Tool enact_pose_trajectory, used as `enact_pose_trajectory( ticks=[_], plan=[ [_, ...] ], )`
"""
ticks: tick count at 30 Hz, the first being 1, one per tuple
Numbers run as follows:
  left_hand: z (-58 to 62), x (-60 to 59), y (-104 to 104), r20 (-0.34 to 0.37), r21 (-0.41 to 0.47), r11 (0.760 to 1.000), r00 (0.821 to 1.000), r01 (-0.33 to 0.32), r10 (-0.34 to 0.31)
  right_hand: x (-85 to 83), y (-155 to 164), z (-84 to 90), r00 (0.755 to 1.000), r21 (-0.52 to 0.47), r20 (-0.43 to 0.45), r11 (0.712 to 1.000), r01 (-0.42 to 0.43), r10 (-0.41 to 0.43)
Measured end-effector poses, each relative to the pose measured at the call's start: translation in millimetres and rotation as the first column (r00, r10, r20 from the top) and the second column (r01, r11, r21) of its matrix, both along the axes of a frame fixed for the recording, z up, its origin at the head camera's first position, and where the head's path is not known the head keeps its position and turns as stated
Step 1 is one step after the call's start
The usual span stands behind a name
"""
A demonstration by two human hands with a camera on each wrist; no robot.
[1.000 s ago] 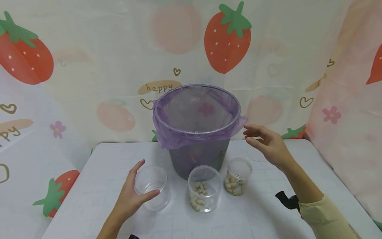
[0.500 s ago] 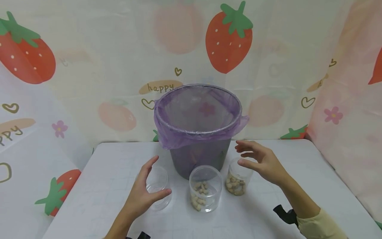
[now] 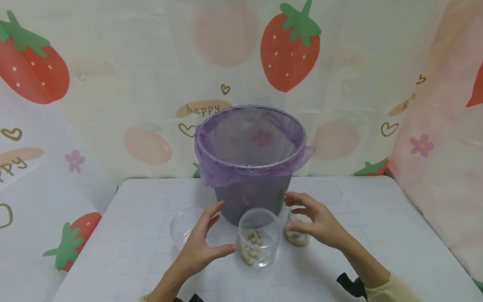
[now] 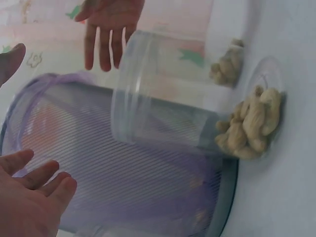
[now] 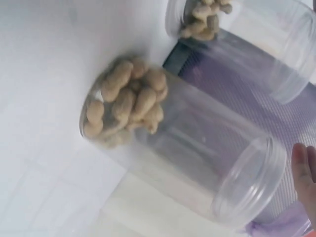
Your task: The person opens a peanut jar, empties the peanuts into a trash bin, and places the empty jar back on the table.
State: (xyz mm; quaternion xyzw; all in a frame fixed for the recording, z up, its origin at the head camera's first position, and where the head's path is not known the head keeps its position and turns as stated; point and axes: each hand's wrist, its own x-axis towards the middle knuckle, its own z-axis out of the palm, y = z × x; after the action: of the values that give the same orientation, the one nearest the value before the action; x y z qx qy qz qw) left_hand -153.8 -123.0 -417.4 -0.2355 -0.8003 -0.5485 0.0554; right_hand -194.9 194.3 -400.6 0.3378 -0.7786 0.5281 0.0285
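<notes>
White table [image 3: 132, 251] against a strawberry-print backdrop [image 3: 113, 84]. Grey mesh wastebasket [image 3: 250, 201] with purple bag liner [image 3: 211, 176] at the table's middle back. In front of it a row of three clear plastic jars: empty jar [image 3: 181, 224] on the left, middle peanut jar [image 3: 259, 243] with unshelled peanuts in its bottom, smaller peanut jar [image 3: 298, 235] on the right, partly behind the right hand. A clear lid [image 3: 326, 192] lies flat further back right.

Middle peanut jar: likely light, thin stiff plastic, smooth walls so a bit slippery; open top, contents loose, keep it upright. Best hold looks like both palms on opposite sides of the wall, mid-height.

Left hand [image 3: 201, 247] just left of the middle jar, palm facing it, fingers straight and spread, thumb low near the jar's base; contact unclear, nothing gripped. Right hand [image 3: 315, 220] just right of it, in front of the smaller jar, fingers loosely extended toward the basket, holding nothing. Hands apart, flanking the middle jar. Yellow sleeve [image 3: 396, 291] at the right forearm.
</notes>
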Motion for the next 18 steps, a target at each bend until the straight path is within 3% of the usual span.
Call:
enact_pose_trajectory(
  ticks=[7,18],
  plan=[
    [-14.7,-5.0,16,0.03,0.015,0.999,0.998,0.047,-0.047,7.1,-10,-15.2,0.998,0.024,0.067,1.0,-0.009,0.008],
    [-37.7,-11.1,30,0.102,-0.014,0.998,0.993,0.055,-0.053,17.5,-33,-41.2,0.989,0.104,0.141,0.994,0.041,-0.056]
  ],
)
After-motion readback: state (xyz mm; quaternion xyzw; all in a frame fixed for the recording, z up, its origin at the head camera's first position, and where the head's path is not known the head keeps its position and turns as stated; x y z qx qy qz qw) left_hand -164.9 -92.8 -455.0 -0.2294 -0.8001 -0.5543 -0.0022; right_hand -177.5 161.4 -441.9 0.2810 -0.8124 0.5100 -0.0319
